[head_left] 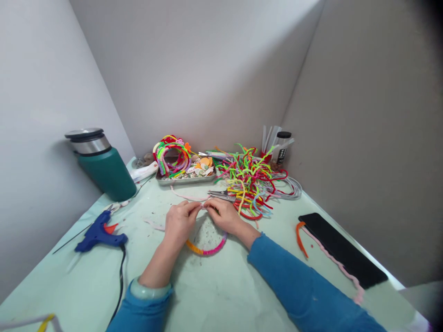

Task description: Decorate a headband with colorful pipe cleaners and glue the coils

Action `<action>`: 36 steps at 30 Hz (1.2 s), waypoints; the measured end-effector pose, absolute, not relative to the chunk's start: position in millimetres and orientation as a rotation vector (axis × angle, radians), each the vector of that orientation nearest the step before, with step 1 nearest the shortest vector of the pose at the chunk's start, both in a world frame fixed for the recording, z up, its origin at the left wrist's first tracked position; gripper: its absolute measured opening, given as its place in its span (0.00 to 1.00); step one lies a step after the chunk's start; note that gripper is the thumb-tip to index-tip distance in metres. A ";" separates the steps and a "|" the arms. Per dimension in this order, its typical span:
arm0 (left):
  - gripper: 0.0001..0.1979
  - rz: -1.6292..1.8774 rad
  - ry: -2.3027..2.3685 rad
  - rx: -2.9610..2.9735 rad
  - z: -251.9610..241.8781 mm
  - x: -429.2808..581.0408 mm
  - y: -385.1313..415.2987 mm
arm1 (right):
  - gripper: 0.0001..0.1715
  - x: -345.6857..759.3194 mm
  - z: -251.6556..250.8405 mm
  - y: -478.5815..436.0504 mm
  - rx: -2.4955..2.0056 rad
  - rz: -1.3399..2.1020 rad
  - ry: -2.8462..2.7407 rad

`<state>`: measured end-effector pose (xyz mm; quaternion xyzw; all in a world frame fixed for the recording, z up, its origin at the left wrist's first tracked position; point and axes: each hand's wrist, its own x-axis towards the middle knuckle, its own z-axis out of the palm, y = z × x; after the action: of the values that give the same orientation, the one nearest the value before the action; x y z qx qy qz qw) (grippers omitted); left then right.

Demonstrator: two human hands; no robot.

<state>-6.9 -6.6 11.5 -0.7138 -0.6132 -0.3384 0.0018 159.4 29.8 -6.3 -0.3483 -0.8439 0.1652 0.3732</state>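
Observation:
My left hand [180, 222] and my right hand [224, 215] meet at the middle of the table, fingers pinched together on the top of a headband [207, 251] wrapped in orange and pink pipe cleaner. A pale pink pipe cleaner [187, 196] trails away from the pinch toward the tray. The headband's lower arc lies on the pale green table cover [214, 295] between my wrists. Scissors [221, 194] lie just beyond my right hand.
A heap of coloured pipe cleaners [249, 182] sits behind the right hand. A metal tray [185, 179] holds finished headbands and small decorations. A blue glue gun [98, 233] and a green flask [104, 166] stand at left. A black phone [341, 249] and orange and pink pipe cleaners lie at right.

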 end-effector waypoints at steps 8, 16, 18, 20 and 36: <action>0.09 -1.180 -2.069 -2.303 13.0 -5.3 -7.9 | 0.06 157.4 -4.0 24.9 -0.889 0.431 -2.194; 0.15 -1.015 -2.071 -2.164 17.7 -7.4 -6.9 | 0.07 155.8 -1.7 24.9 -0.917 0.493 -2.071; 0.15 -1.029 -2.069 -2.198 17.7 -8.3 -6.4 | 0.08 156.0 0.0 24.4 -0.906 0.507 -2.073; 0.15 -1.044 -2.073 -2.213 17.9 -8.9 -6.1 | 0.10 156.3 1.3 24.3 -0.906 0.502 -2.076; 0.22 -2.118 -2.370 -2.277 23.4 -20.5 -0.3 | 0.09 161.3 4.6 25.9 -0.853 0.767 -2.103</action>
<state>-20.5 -0.3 23.4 -0.5399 -0.5619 -0.5023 -0.3748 161.3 25.9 4.6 -0.3317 -0.8174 0.2983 0.3643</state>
